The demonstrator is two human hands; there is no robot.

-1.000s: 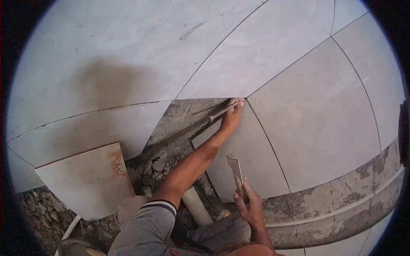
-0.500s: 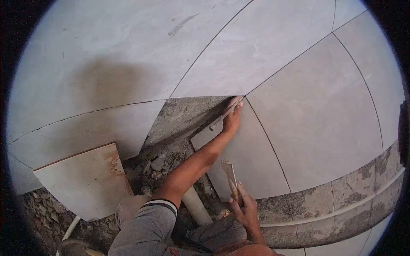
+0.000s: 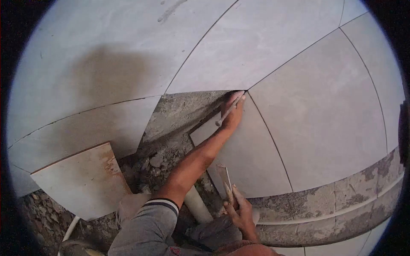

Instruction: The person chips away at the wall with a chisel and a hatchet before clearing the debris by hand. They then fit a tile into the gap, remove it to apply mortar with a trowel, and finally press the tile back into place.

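Observation:
Reaching forward, my left hand [image 3: 233, 109] is closed around a thin metal rod with a rounded end [image 3: 226, 113], like a big nail or bolt. Its fingertips are at the corner where the tile joints meet, beside the raised edge of a floor tile [image 3: 252, 158]. My right hand [image 3: 242, 213] is lower, near my knee, and grips a long, flat, dirt-stained tool [image 3: 226, 181] that points up and away from me; its exact kind is not clear. Between the laid tiles lies a patch of bare grey concrete [image 3: 175, 113].
A loose cut tile [image 3: 81, 179] with a stained edge leans at the left over rubble [image 3: 47, 215]. A pale pipe [image 3: 198, 205] stands between my arms. Large laid tiles [image 3: 316, 115] spread ahead and right, and a thinner pipe [image 3: 316, 217] runs along a rough concrete ledge [image 3: 294, 232].
My left hand has turned the rod; its rounded end now sits further right and a little lower. The right hand's tool has shifted slightly left and down. The whole view has moved a little.

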